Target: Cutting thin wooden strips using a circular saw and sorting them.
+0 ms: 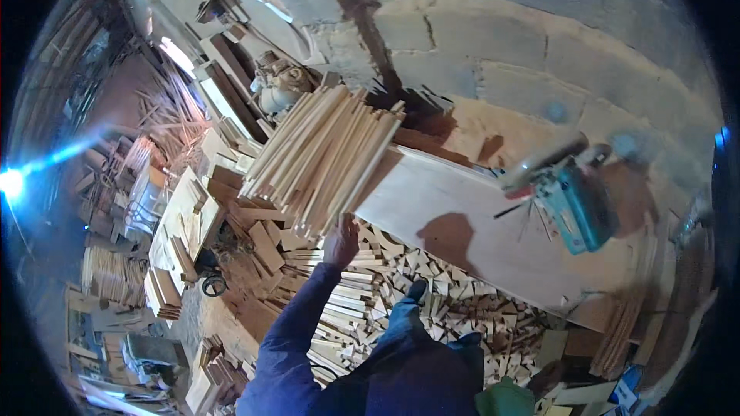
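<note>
So the loose stack of pale wooden sticks [324, 158] sat at the tabletop's [509, 239] left end; the left hand [341, 243] was right up at the stack's near end, couldn't tell if its grip was clamped; teal machine [572, 204] toward the tabletop's far right, offcuts [478, 304] piled along its near side.

Your pale wooden strips [320, 158] lie piled at the left of the board [493, 219]; they run roughly parallel. Their ends stagger.
</note>
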The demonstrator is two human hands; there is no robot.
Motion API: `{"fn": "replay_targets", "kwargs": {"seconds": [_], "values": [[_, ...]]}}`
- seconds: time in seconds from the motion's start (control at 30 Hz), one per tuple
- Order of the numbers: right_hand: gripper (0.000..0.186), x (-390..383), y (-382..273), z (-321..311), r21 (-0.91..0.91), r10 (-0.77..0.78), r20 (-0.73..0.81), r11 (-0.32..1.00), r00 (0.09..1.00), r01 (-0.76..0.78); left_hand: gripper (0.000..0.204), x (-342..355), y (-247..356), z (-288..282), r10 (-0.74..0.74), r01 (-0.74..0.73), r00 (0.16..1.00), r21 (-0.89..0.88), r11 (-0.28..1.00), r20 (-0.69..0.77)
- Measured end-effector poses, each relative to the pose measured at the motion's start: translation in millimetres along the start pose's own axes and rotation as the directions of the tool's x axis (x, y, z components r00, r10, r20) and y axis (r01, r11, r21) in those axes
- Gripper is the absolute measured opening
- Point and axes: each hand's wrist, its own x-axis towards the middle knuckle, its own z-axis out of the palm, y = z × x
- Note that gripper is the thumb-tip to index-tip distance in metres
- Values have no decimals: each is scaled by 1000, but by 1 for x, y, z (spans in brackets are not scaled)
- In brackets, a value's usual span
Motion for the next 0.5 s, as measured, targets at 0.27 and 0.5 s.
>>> {"fn": "replay_targets", "kwargs": {"seconds": [0.27, 0.5], "values": [[23, -65, -232, 1, 380, -494, 660, 869, 565, 316, 14, 137, -149, -34, -143, 164, 976, 121, 979, -161], [19, -15, -419, -27, 562, -553, 274, 756, 787, 335, 23, 207, -237, -44, 72, -15, 986, 352, 936, -149]]}}
